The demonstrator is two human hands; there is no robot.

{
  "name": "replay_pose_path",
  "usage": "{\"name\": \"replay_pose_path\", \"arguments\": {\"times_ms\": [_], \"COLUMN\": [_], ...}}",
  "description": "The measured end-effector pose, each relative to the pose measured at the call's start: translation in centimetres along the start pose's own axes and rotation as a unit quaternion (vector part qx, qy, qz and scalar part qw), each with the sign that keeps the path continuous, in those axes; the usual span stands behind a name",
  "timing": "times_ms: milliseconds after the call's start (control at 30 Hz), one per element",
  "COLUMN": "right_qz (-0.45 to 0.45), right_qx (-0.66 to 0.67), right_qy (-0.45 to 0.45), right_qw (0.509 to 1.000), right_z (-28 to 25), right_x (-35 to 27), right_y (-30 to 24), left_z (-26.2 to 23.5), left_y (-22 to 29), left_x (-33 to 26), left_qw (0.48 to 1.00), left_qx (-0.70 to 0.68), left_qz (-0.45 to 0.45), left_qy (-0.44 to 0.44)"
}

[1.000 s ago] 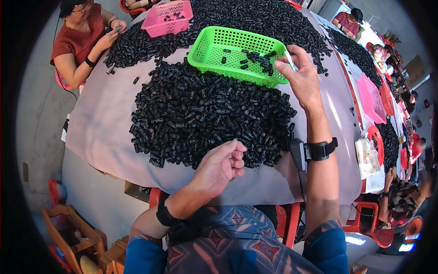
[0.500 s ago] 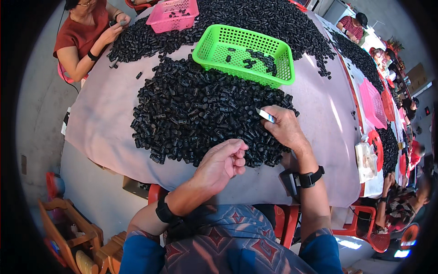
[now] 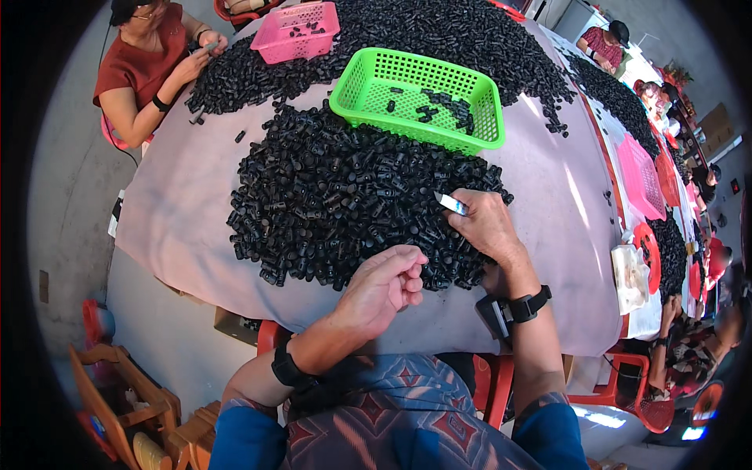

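My right hand [image 3: 484, 225] is closed on a small knife [image 3: 453, 204], its bright pointed blade sticking out to the left from thumb and fingers. To its left and lower, my left hand [image 3: 384, 286] is held palm up with the fingers curled in; whatever they may hold is hidden. Both hands are over the near edge of a big heap of short black cylindrical parts [image 3: 329, 196]. A green perforated basket [image 3: 352, 106] with some of these parts in it stands behind the heap.
A pink basket [image 3: 294, 47] sits at the far left among more black parts [image 3: 446, 39]. A pinkish cloth [image 3: 188, 196] covers the table. At the upper left a person [image 3: 141, 70] works with small things in hand. Others work along a second table at right.
The whole view has shifted slightly. My hands keep nearly the same pose, with the knife still in the right one.
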State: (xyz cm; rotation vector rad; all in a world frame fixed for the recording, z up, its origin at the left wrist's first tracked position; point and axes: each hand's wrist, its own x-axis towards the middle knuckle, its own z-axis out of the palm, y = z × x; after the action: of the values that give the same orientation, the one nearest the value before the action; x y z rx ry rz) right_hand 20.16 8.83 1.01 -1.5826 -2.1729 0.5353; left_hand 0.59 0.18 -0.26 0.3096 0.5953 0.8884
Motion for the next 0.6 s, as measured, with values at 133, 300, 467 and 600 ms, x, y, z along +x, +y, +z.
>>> {"name": "replay_pose_path", "arguments": {"times_ms": [133, 300, 467, 600], "right_qz": [0.043, 0.034, 0.089, 0.086], "right_qx": [-0.002, 0.154, 0.404, 0.450], "right_qy": [0.021, 0.058, -0.010, -0.035], "right_qw": [0.999, 0.986, 0.911, 0.888], "right_z": [0.0, 0.6, -0.7, 0.4], "right_x": [0.0, -0.5, -2.4, -3.0], "right_y": [0.0, 0.5, -4.8, -5.8], "left_z": [-0.1, -0.3, 0.4, 0.7], "left_y": [0.0, -0.1, 0.4, 0.3], "left_x": [0.0, 0.2, -0.3, -0.1], "left_qw": [1.000, 0.999, 0.991, 0.991], "left_qx": [-0.005, 0.005, 0.045, 0.026], "left_qz": [0.008, 0.035, 0.118, 0.128], "left_qy": [-0.001, -0.002, 0.038, 0.023]}}
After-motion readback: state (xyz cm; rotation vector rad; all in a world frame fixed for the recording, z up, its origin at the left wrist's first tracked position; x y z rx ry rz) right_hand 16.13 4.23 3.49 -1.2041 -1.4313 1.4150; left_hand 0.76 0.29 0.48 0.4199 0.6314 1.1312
